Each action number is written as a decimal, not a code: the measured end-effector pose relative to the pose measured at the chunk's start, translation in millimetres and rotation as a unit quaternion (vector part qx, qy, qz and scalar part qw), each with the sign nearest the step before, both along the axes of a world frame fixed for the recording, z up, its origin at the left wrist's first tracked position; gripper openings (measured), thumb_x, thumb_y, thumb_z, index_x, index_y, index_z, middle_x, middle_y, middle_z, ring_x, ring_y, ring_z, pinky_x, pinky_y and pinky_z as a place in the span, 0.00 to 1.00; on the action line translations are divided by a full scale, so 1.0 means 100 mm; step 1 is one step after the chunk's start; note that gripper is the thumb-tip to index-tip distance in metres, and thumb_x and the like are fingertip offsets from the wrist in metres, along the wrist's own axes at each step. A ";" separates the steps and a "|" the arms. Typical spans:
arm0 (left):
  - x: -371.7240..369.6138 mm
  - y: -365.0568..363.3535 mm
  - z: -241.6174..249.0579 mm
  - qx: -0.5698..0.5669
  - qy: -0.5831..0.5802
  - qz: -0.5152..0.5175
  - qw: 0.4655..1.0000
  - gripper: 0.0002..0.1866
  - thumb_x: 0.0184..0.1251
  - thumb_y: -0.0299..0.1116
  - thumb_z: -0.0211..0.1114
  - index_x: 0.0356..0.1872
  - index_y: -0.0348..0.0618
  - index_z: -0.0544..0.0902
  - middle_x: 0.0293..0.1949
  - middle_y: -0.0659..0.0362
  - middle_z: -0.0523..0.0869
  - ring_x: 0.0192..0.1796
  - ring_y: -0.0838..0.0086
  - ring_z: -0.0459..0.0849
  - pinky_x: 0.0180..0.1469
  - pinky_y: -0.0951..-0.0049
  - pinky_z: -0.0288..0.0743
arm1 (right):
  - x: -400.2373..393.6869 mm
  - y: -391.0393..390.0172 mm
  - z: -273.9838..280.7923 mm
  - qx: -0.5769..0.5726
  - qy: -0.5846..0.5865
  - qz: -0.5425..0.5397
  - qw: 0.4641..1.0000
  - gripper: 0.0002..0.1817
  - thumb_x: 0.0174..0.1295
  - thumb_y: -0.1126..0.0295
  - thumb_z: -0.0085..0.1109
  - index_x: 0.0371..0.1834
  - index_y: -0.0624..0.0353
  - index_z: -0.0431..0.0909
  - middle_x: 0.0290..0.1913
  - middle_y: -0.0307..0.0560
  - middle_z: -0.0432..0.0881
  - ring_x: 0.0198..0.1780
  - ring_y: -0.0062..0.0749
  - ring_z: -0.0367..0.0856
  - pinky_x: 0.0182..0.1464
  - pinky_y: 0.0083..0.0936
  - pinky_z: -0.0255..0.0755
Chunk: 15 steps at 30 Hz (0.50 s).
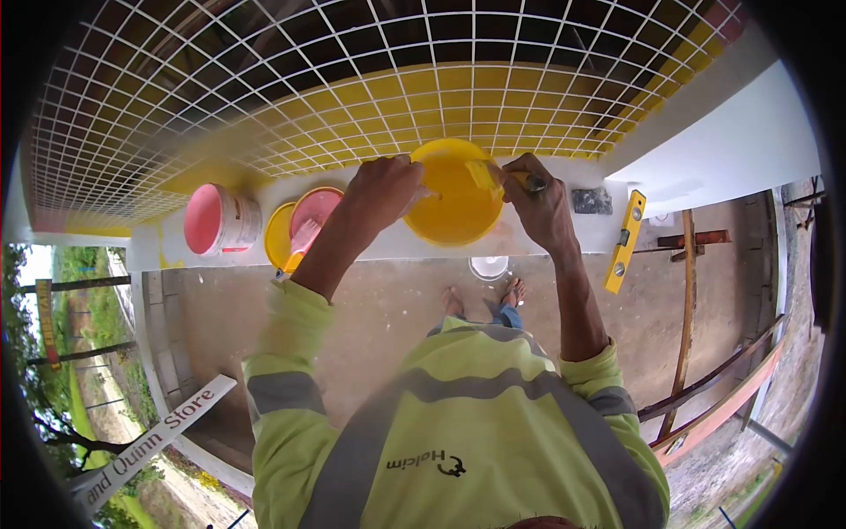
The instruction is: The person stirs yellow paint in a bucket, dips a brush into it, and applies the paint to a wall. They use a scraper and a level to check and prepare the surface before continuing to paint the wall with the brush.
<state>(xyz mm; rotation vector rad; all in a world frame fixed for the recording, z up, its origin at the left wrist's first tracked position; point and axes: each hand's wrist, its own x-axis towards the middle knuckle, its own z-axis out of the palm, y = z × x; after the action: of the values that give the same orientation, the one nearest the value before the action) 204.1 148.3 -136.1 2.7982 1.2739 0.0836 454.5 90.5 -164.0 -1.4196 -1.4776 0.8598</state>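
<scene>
So the yellow bucket sat on the white tabletop, right between both hands, with yellow paint inside. Couldn't tell you how deep it went.

Right hand: grip was closed, fingers wrapped round what looked like a yellow brush, with the paint-covered end over the bucket's right side. Left hand: fingers curled in at the bucket's left rim, the tips kinda blurry, so no idea if that grip was actually pinching the rim or just up against it.

Off to the left there was a white pail, all pink inside. Between that and the left forearm, a pink-lined tub had some pale pink thing in it, overlapping a yellow tub. Over on the right were a dark block and a yellow spirit level poking out past the tabletop's edge. A white container stood down below, near the person's feet.
</scene>
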 end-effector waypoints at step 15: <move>0.21 -0.09 0.17 -0.135 0.050 -0.018 0.989 0.14 0.65 0.39 0.69 0.30 0.36 0.82 0.33 0.47 0.85 0.37 0.53 0.86 0.42 0.55 0.79 | -0.01 -0.03 0.04 0.024 0.020 0.014 0.999 0.11 0.70 0.64 0.62 0.39 0.62 0.78 0.24 0.47 0.83 0.27 0.25 0.83 0.32 0.26 0.75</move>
<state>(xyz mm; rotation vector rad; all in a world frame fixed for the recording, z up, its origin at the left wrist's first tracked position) 224.9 139.5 -119.3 2.6179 1.1557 -0.2191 453.2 87.0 -160.0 -1.3416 -1.4817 0.8597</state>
